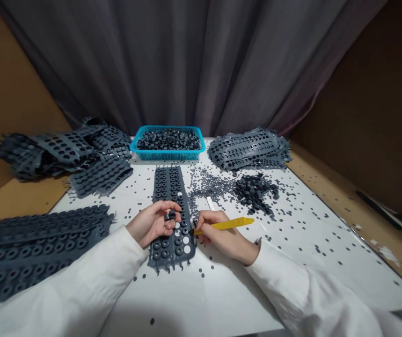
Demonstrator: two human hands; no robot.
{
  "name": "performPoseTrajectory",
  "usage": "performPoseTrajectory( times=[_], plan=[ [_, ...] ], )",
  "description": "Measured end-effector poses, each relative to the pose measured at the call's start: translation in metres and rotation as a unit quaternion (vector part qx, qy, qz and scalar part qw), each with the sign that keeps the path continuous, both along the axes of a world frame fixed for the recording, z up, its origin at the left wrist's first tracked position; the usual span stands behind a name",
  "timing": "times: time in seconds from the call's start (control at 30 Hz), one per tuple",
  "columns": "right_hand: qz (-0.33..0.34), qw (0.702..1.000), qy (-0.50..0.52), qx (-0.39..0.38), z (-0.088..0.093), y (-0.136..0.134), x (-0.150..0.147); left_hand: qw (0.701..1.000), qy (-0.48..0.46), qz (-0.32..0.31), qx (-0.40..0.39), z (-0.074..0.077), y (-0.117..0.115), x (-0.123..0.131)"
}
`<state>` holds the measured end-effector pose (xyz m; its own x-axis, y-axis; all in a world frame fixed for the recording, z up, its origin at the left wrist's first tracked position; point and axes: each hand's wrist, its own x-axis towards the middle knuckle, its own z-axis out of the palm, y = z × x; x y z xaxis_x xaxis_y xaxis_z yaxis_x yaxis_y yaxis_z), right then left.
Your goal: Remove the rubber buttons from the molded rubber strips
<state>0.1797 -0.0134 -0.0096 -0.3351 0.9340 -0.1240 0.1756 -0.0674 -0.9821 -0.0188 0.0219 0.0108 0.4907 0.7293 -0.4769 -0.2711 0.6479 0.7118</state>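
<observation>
A dark grey moulded rubber sheet (168, 187) with rows of round ring-shaped parts lies lengthwise before me. Several of its spots are holes showing white. Above its left side, my left hand (151, 222) is closed, palm up, on small black rubber rings (170, 215); their exact number is unclear. My right hand (222, 234) grips a slim yellow-handled tool (236, 223) like a pen. Its tip points left at the sheet's right edge, and the kind of tip is too small to make out.
A blue basket (167, 155) full of small black parts stands at the back. Punched sheets (250, 149) lie at back right, more (63, 147) at back left. Unpunched sheets (42, 248) are at left. A black pile (257, 192), loose discs and a white-handled tool (210, 203) lie right of centre.
</observation>
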Motion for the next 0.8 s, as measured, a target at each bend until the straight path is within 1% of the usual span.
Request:
performPoseTrajectory(
  times=[0.1,0.27,0.33,0.43,0.53,0.6,0.67,0.7,0.73,0.8],
  plan=[
    [0.01,1.0,-0.014,0.01,0.003,0.0,-0.001,1.0,0.014,0.009,0.009,-0.002,-0.001,0.002],
    [0.053,0.993,-0.088,0.058,0.022,0.005,-0.006,0.999,0.024,0.028,0.005,0.0,-0.002,0.004],
    [0.061,0.99,-0.115,0.054,0.027,0.009,-0.009,0.999,0.025,0.03,-0.003,0.001,-0.003,0.004],
    [0.057,0.99,-0.124,0.022,0.024,0.013,-0.011,0.999,0.031,0.031,-0.014,0.003,-0.003,0.005],
    [0.062,0.994,-0.083,0.016,0.015,0.013,-0.008,0.998,0.049,0.024,-0.002,0.001,-0.004,0.004],
    [0.061,0.997,-0.052,0.019,0.01,0.011,-0.005,0.996,0.083,0.013,0.044,-0.001,-0.004,0.004],
    [0.057,0.997,-0.045,0.026,0.008,0.01,-0.003,0.98,0.144,-0.011,0.138,-0.004,-0.005,0.004],
    [0.055,0.997,-0.049,0.03,0.008,0.009,-0.003,0.962,0.183,-0.028,0.2,-0.005,-0.006,0.005],
    [0.054,0.996,-0.055,0.034,0.009,0.008,-0.003,0.935,0.225,-0.048,0.269,-0.006,-0.007,0.005],
    [0.054,0.996,-0.06,0.035,0.01,0.007,-0.003,0.86,0.301,-0.092,0.403,-0.006,-0.01,0.007]
  ],
)
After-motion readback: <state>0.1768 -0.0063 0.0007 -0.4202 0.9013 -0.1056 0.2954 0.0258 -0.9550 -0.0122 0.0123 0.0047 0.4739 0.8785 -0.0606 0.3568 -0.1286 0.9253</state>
